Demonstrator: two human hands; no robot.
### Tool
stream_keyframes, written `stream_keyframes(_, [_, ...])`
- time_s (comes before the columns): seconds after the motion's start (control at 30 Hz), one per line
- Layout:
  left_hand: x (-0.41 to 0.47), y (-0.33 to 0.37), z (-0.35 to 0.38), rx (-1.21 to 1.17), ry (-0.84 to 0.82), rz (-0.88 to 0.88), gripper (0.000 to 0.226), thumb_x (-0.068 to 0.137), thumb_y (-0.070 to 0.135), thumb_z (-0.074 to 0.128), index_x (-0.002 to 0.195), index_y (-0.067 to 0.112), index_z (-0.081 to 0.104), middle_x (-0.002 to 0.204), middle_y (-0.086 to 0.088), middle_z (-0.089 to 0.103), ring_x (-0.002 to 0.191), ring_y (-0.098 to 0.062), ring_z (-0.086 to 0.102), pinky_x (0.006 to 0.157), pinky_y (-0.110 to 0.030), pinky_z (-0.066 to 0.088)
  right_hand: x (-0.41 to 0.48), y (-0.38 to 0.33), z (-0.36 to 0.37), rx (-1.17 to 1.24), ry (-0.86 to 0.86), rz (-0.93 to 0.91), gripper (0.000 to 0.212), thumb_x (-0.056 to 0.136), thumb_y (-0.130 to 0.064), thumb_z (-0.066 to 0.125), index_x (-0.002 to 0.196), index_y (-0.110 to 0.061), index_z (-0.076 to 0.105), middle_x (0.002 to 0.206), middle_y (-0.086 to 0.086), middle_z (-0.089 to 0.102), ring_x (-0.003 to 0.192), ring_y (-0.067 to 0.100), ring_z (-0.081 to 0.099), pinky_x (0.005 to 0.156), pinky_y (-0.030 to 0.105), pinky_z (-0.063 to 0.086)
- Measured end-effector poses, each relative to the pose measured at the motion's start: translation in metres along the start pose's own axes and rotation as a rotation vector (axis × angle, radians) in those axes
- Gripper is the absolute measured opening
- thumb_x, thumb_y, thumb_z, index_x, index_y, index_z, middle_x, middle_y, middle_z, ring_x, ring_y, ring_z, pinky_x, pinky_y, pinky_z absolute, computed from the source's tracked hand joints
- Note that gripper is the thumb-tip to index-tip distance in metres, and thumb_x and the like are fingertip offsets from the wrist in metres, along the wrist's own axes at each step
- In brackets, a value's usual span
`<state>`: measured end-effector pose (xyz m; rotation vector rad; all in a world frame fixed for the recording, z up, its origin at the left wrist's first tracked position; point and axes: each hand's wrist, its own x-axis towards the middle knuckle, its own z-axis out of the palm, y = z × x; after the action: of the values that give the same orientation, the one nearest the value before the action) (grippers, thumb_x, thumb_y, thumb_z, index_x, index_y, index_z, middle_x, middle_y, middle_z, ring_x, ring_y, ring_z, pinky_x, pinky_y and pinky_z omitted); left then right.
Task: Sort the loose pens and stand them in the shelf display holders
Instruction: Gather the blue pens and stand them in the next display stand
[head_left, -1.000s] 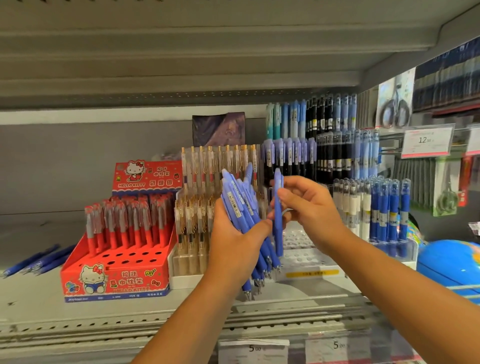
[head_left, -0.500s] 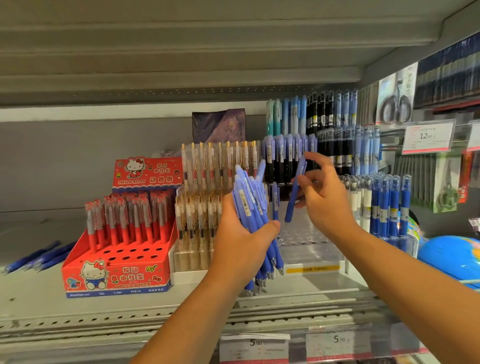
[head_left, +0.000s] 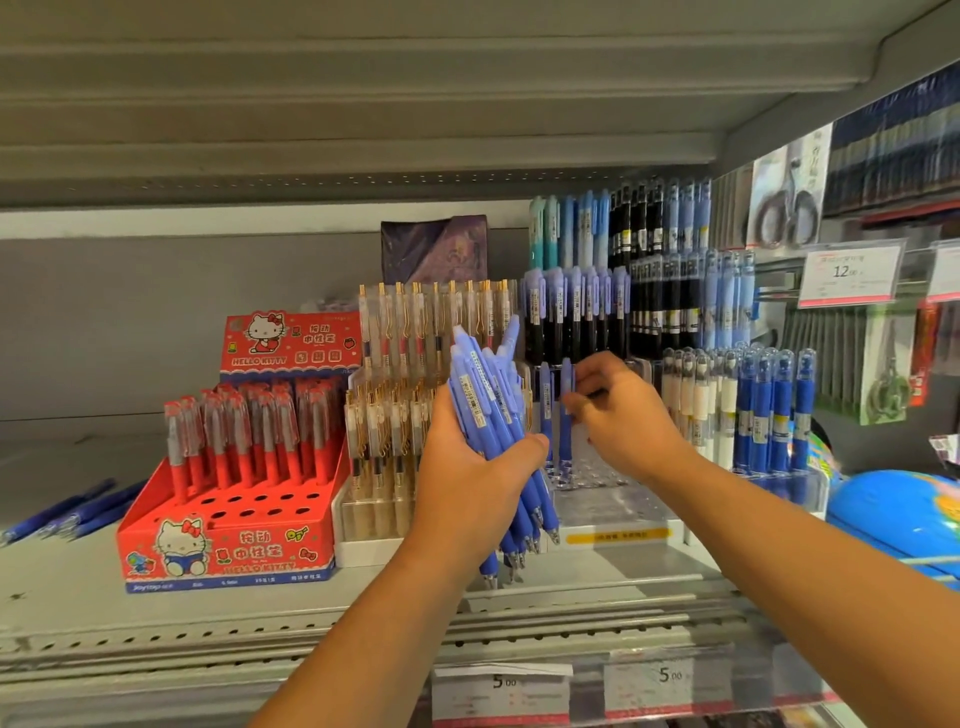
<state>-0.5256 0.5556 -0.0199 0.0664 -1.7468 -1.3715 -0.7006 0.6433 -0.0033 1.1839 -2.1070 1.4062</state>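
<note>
Bare left hand (head_left: 470, 480), bare right hand (head_left: 626, 415)

The left hand (head_left: 470, 483) grips a bundle of periwinkle click pens (head_left: 485, 400), tips down, in front of the gold-clip pen display (head_left: 395, 415). The right hand (head_left: 628, 415) pinches 1 upright periwinkle pen (head_left: 566, 395) with its tip down at the clear tiered holder (head_left: 613, 499), just beside a second pen (head_left: 544, 400) standing there. Further left sits a red Hello Kitty box (head_left: 228, 535) of red pens. Loose dark blue pens (head_left: 67, 509) lie on the shelf (head_left: 62, 587). A blue globe (head_left: 898, 514) shows at the right.
</note>
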Motion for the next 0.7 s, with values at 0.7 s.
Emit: stream_keyframes(0.7, [0.003,-0.002,-0.003,0.028,0.006,-0.011,0.06,0.081,0.01,0.077,0.109,0.054,0.048,0.096,0.034,0.064,0.087,0.007,0.065,0.065,-0.008,0.054,-0.008,-0.019,-0.006,0.022,0.202,-0.029,0.019,0.091,-0.026,0.063,0.104,-0.028,0.051,0.084,-0.007,0.058,0.066,0.005,0.053,0.056,0.022,0.041])
